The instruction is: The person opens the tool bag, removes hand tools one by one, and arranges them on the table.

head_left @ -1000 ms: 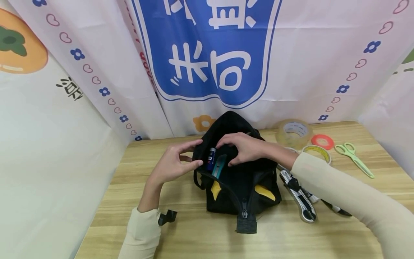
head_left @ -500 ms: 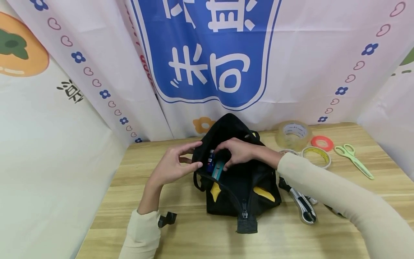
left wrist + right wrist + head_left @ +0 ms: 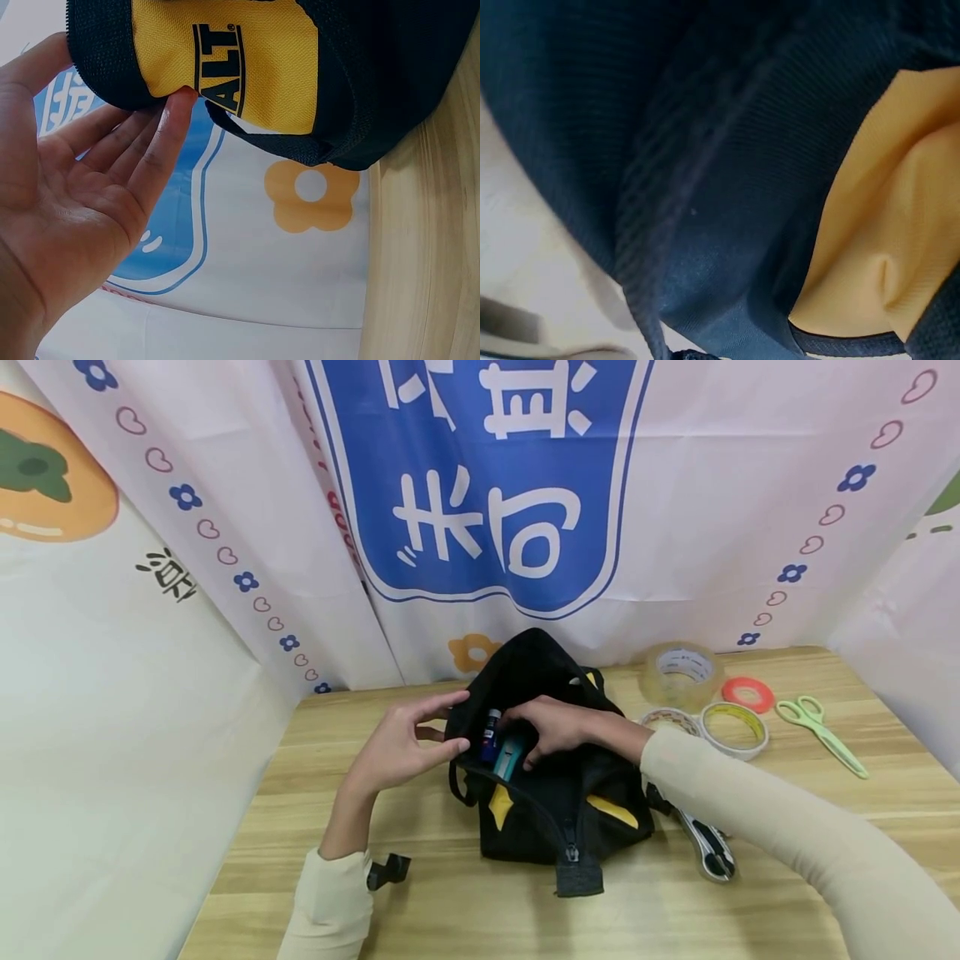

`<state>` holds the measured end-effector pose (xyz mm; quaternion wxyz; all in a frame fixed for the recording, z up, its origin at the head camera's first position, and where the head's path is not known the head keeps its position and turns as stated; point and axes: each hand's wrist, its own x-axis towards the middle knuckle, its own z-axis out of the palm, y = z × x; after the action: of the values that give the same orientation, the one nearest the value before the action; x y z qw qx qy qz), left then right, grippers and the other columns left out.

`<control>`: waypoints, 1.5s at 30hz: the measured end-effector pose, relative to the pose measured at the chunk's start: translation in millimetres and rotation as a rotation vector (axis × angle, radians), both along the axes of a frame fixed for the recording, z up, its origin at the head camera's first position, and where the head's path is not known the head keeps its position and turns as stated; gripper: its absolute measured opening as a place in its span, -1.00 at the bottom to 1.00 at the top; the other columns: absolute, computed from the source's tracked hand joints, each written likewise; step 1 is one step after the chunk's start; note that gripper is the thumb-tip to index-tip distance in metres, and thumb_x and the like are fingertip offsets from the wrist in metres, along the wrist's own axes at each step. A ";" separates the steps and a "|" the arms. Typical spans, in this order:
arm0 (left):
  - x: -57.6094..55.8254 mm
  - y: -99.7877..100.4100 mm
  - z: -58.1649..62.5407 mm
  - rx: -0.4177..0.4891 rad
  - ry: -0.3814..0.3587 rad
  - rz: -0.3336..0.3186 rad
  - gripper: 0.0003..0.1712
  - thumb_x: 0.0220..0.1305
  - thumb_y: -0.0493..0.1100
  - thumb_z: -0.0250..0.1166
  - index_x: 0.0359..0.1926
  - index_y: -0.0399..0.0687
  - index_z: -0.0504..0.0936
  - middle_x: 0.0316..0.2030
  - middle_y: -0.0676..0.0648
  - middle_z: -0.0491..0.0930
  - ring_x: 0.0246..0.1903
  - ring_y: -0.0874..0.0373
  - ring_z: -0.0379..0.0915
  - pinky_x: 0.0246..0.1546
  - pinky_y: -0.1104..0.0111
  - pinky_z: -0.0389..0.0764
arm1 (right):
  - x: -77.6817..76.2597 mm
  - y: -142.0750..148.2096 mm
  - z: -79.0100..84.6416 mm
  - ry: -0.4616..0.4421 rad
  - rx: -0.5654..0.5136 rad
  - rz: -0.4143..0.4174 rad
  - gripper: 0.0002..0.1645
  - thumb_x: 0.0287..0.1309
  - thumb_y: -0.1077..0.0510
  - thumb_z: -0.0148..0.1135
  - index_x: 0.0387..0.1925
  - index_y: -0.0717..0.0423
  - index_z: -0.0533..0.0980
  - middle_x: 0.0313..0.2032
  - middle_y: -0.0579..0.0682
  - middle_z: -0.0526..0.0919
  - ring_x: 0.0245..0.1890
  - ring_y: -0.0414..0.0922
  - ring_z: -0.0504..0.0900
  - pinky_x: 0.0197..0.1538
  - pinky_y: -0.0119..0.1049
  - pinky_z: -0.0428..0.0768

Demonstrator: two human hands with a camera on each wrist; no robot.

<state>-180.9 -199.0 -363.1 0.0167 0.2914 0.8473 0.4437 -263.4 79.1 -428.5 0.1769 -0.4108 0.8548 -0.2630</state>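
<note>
A black bag point(image 3: 525, 839) with yellow patches stands unzipped on the table in the head view. My left hand point(image 3: 408, 739) holds its left rim between thumb and fingers; in the left wrist view a fingertip meets the yellow panel point(image 3: 259, 71). My right hand point(image 3: 551, 724) reaches into the bag, fingers bent, thumb apart and close to a teal box cutter point(image 3: 508, 758). A dark blue tube point(image 3: 491, 737), like a glue stick, stands left of the cutter. Black fabric point(image 3: 727, 217) fills the right wrist view, and the right hand is out of sight there.
Right of the bag lie clear tape point(image 3: 678, 693), red tape point(image 3: 747, 694), another tape roll point(image 3: 735, 727) and green scissors point(image 3: 821, 735). A silver box cutter point(image 3: 708, 847) is partly under the right sleeve. A black wrist-strap piece point(image 3: 388, 871) sits beside the left sleeve.
My right hand has moved slightly down and left inside the bag, closer to the teal box cutter. The left hand has stayed at the bag's rim.
</note>
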 end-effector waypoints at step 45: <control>0.2 1.0 -1.8 0.021 0.005 -0.020 -0.30 0.31 -0.29 0.51 0.45 -0.25 0.56 0.41 -0.24 0.58 0.30 -0.23 0.61 0.04 0.21 0.83 | 20.2 29.8 27.7 0.166 0.024 0.049 -0.63 0.15 0.16 0.64 0.01 -0.01 0.78 -0.04 -0.09 0.70 -0.07 -0.09 0.53 0.14 -0.14 0.47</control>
<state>-180.7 -198.0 -364.8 0.0163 0.3011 0.8397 0.4516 -243.3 109.0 -400.8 0.1167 -0.4499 0.8593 -0.2132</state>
